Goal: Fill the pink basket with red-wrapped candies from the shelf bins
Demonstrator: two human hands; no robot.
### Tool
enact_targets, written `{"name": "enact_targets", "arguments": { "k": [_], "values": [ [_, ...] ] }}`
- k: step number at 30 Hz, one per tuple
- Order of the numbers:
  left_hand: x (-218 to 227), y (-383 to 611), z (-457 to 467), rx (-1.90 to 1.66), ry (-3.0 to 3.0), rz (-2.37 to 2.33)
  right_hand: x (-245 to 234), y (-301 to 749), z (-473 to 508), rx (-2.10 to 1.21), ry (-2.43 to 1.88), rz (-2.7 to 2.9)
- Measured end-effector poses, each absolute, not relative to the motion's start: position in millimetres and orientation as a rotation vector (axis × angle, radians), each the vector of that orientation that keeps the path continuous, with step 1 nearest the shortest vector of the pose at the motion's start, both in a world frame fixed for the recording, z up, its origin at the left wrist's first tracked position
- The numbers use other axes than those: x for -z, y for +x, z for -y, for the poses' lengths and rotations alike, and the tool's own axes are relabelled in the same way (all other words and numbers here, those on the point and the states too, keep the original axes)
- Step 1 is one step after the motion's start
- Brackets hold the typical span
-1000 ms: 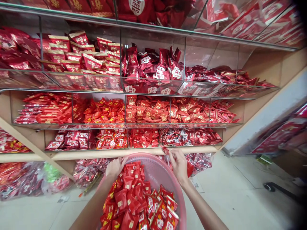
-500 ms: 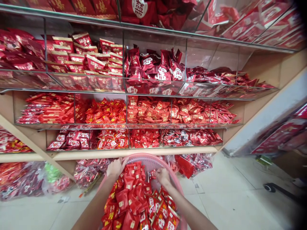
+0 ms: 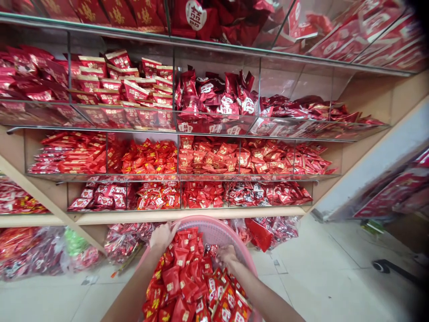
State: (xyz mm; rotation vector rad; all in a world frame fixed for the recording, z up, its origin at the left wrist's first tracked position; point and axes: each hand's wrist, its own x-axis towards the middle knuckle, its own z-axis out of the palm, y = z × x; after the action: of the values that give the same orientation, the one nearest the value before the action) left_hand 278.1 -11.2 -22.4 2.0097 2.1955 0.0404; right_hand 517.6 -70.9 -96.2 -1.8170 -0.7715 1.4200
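Below the shelves is a pink plastic basket [image 3: 231,229] full of small red candy packets [image 3: 187,279] with gold and white print. My left hand [image 3: 163,237] is closed on its rim at the far left, with the thumb inside. Inside the basket, toward the right wall, my right hand [image 3: 228,256] has its fingers bent in a pinch. A small dark red and white candy packet [image 3: 211,249] shows at those fingertips; part of it is hidden by the fingers.
A wooden shelf [image 3: 234,211] with glass-fronted compartments of red packets fills the view ahead. Clear plastic bags [image 3: 33,255] of packets lie on the tiled floor [image 3: 315,286] below it. At right is a dark chair leg with a caster [image 3: 381,267].
My right hand has sunk slightly lower among the packets, and the packet at its fingertips has gone down with it. My left hand stays on the rim.
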Motion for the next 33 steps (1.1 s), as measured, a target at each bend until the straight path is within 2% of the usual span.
{"name": "enact_targets", "arguments": {
  "k": [5, 8, 10, 14, 33],
  "values": [
    [26, 276, 9, -0.019, 2.012, -2.191, 70, 546, 57, -1.294, -1.781, 1.019],
    [30, 276, 7, -0.03, 2.019, -2.194, 25, 571, 30, -0.988, -1.661, 1.142],
    [32, 276, 6, -0.041, 2.025, -2.194, -7, 584, 10, -0.861, -1.604, 1.066],
    [34, 277, 6, -0.034, 2.044, -2.206, -43, 594, -20, -0.923, -1.596, 0.704],
    [30, 279, 10, -0.023, 2.073, -2.229, -31, 583, -57, -1.163, -1.597, 0.504]
  ]
}}
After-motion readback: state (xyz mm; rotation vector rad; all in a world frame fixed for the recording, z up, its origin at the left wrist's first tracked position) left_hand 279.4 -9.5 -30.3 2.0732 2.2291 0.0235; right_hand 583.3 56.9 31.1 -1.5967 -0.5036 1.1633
